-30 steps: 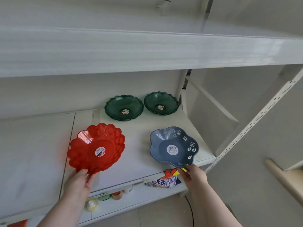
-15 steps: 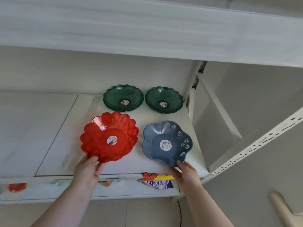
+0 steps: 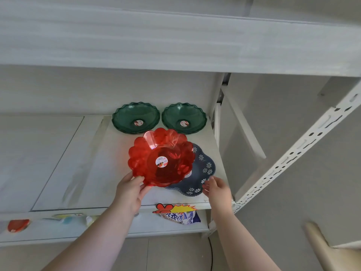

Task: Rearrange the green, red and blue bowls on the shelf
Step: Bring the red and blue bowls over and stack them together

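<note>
Two green scalloped bowls, the left one [image 3: 136, 119] and the right one [image 3: 184, 120], sit side by side at the back of the white shelf [image 3: 91, 173]. My left hand [image 3: 130, 189] grips the near rim of a translucent red flower-shaped bowl [image 3: 161, 157], held above and partly over the blue bowl. That blue bowl [image 3: 203, 171], with white flowers, rests on the shelf near the front right corner; most of it is hidden under the red one. The fingers of my right hand [image 3: 215, 187] rest at its near rim; whether they grip it is unclear.
A higher shelf board [image 3: 175, 47] overhangs close above. A perforated white upright [image 3: 293, 153] slants past on the right. Below the shelf's front edge, a lower level holds a blue-white packet [image 3: 180, 217] and a red item [image 3: 17, 224]. The shelf's left part is bare.
My left hand has carried the red bowl rightward, from beside the blue bowl to over it. My right hand stays at the blue bowl's near rim.
</note>
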